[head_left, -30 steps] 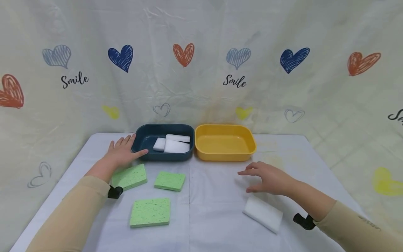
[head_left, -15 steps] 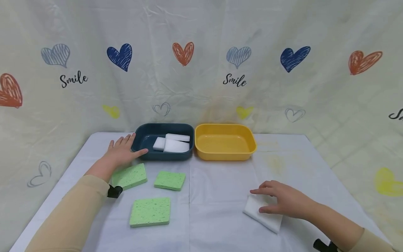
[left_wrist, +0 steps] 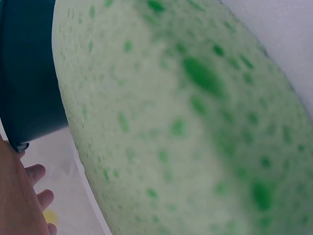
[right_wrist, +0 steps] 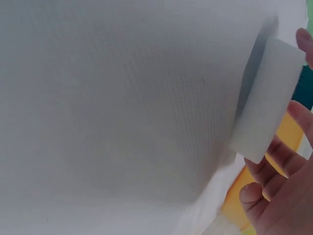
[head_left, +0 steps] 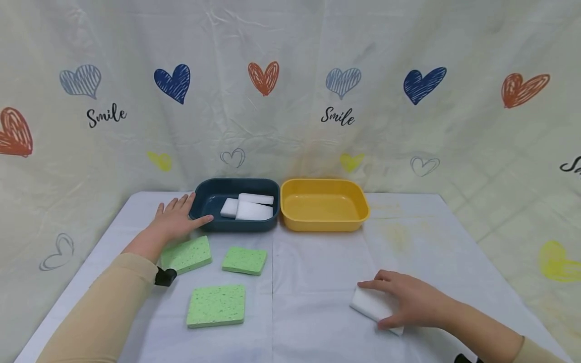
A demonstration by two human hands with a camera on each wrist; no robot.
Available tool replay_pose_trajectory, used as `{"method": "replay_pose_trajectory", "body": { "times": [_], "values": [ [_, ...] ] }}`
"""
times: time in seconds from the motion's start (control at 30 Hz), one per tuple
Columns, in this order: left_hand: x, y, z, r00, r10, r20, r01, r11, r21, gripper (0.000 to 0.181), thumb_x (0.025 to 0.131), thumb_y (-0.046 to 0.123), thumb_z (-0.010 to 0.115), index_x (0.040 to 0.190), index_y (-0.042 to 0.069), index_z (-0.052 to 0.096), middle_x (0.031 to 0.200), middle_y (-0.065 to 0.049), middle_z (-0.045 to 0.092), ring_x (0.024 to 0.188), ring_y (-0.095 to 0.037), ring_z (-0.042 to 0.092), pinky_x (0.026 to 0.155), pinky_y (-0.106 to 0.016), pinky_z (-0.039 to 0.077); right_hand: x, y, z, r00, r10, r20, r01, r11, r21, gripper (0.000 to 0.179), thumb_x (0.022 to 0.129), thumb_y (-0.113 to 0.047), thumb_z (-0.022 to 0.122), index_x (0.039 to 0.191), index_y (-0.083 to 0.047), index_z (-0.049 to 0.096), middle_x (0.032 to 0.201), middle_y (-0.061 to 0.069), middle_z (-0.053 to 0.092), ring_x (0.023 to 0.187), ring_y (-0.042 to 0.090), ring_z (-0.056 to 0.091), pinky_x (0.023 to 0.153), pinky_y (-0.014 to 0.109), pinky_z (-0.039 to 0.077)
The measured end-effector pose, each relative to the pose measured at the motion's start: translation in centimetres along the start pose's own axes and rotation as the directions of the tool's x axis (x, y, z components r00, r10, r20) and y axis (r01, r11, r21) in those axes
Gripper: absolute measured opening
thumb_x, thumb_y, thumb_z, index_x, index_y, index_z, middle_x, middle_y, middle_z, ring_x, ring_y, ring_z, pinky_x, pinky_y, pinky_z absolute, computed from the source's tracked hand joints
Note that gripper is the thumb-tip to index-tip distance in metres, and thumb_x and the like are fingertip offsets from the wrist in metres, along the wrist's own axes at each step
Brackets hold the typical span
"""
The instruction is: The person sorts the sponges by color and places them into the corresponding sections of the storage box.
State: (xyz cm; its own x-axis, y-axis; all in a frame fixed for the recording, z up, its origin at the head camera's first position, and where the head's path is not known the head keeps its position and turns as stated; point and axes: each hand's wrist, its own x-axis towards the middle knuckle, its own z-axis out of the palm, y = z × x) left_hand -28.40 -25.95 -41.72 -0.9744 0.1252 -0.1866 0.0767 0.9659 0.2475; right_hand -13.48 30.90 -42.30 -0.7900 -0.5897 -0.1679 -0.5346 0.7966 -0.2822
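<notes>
My left hand [head_left: 174, 219] lies with spread fingers against the left end of the dark blue tray [head_left: 206, 226], thumb over its front rim. The tray holds several white sponge blocks [head_left: 255, 210]. My right hand [head_left: 415, 300] is over another white sponge block [head_left: 369, 302] on the table, thumb at its near edge and forefinger at its far end. In the right wrist view the fingers [right_wrist: 281, 178] spread along one side of the block. A green speckled sponge [head_left: 188, 253] lies under my left wrist and fills most of the left wrist view.
A yellow tray [head_left: 324, 224] stands right beside the dark blue one, with nothing in it. Two more green sponges, a smaller one [head_left: 245, 260] and a larger one [head_left: 216, 306], lie on the white cloth [head_left: 308, 282]. Behind hangs a curtain [head_left: 290, 126] printed with hearts.
My right hand has come down and back toward me, from above the white block onto its edges. The block keeps its place. My left hand stays on the blue tray.
</notes>
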Motion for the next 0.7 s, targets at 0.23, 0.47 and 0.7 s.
{"method": "replay_pose_trajectory", "body": {
  "times": [0.23,0.47,0.7],
  "values": [
    [0.1,-0.3,0.0,1.000,-0.002,0.001,0.002,1.000,0.000,0.119,0.082,0.089,0.029,0.158,0.004,-0.005,0.162,-0.027,0.001,0.146,-0.052,0.000,0.110,-0.069,-0.011,0.5,-0.3,-0.6,0.997,-0.059,-0.058,0.057,0.998,-0.036,0.064,0.079,-0.061,0.075,0.137,-0.039,0.056,0.113,-0.024,0.052,0.099,0.003,0.053,0.087,0.035,0.052],
    [-0.2,-0.1,-0.1,1.000,-0.005,0.004,0.005,1.000,0.003,0.118,0.083,0.088,0.029,0.159,0.003,-0.004,0.162,-0.028,0.002,0.145,-0.053,0.000,0.111,-0.069,-0.010,2.5,-0.9,-1.2,0.991,-0.062,-0.115,0.056,0.997,-0.052,0.056,0.082,-0.054,0.076,0.132,-0.034,0.061,0.122,-0.016,0.058,0.113,0.015,0.057,0.096,0.044,0.049],
    [-0.3,0.2,-0.2,1.000,-0.004,-0.002,0.004,1.000,0.008,0.118,0.084,0.088,0.030,0.159,0.003,-0.003,0.162,-0.027,0.003,0.146,-0.052,0.000,0.111,-0.069,-0.010,5.1,-1.4,-1.1,0.983,-0.134,-0.126,0.126,0.989,-0.074,0.049,0.084,-0.047,0.077,0.129,-0.030,0.064,0.123,-0.012,0.061,0.114,0.018,0.056,0.098,0.044,0.048]
  ]
}}
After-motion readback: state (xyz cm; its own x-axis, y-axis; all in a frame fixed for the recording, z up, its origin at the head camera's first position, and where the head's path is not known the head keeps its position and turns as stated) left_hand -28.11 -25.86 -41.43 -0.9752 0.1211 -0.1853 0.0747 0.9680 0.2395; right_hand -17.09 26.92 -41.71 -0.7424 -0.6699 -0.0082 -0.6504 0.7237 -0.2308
